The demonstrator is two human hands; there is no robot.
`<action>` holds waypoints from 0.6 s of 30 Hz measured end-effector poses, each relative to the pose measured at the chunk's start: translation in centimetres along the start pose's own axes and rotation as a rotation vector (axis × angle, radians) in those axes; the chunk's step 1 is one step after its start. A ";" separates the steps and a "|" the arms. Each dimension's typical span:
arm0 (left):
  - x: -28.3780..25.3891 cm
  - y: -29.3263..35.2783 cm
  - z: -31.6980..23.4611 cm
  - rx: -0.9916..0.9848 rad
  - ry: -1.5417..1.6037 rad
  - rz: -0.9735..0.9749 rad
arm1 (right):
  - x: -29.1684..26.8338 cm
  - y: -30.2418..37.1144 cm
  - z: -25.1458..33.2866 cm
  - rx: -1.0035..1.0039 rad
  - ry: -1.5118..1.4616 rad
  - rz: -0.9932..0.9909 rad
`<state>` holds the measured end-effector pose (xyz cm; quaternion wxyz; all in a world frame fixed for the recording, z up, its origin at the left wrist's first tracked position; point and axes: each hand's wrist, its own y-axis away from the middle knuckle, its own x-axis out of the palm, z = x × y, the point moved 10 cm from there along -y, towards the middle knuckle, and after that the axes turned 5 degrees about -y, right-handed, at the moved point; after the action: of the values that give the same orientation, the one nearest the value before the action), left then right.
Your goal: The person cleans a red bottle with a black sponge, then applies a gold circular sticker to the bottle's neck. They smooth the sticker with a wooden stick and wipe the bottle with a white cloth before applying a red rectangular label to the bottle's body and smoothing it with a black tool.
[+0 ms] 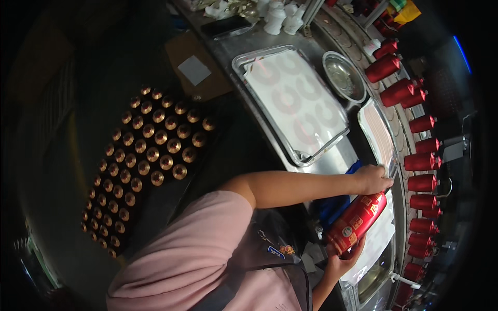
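A red bottle (358,223) with gold and white square emblems on its side lies tilted between my two hands. My left hand (371,179), at the end of the outstretched bare arm, is closed at the bottle's upper end; part of that end is hidden behind the fingers. Lower down, my right hand (343,262) cups the other end, its fingers and thumb around the bottle. Just beyond my left hand lies a tray (377,132) with a pale, striped sheet. A blue cloth (332,210) shows behind the bottle.
A metal tray (290,150) bears a white sheet with pale ring-shaped prints. Beside it stands a steel bowl (344,78). Red bottles (421,161) line a curved conveyor at the right. Several gold-topped bottles (152,154) stand in rows at the left. A water basin (371,282) is near.
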<state>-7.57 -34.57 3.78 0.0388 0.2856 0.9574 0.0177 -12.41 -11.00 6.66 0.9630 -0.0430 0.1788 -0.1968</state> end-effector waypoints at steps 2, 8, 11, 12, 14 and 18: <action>-5.8 1.5 -0.3 0.048 0.073 -0.065 | 1.9 -0.1 2.5 -0.028 -0.014 0.166; -28.0 15.7 -5.9 0.161 0.129 -0.060 | 15.2 -4.4 10.8 -0.306 -0.017 0.663; -36.7 26.1 -12.6 0.187 -0.205 -0.357 | 24.4 -6.9 10.6 -0.236 0.356 0.853; -38.1 28.7 -14.4 0.182 -0.444 -0.409 | 26.9 -7.7 10.9 -0.223 0.359 0.881; -39.1 33.7 -13.8 -0.025 -0.767 -0.512 | 30.0 -8.5 13.0 -0.327 0.254 0.891; -38.7 42.2 -1.5 -0.460 -0.941 -0.600 | 30.5 -9.4 11.0 0.040 0.137 0.927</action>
<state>47.57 -20.53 10.11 0.5223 -0.0354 0.8478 0.0845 14.35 -31.49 8.33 0.9361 0.0731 0.2384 0.2482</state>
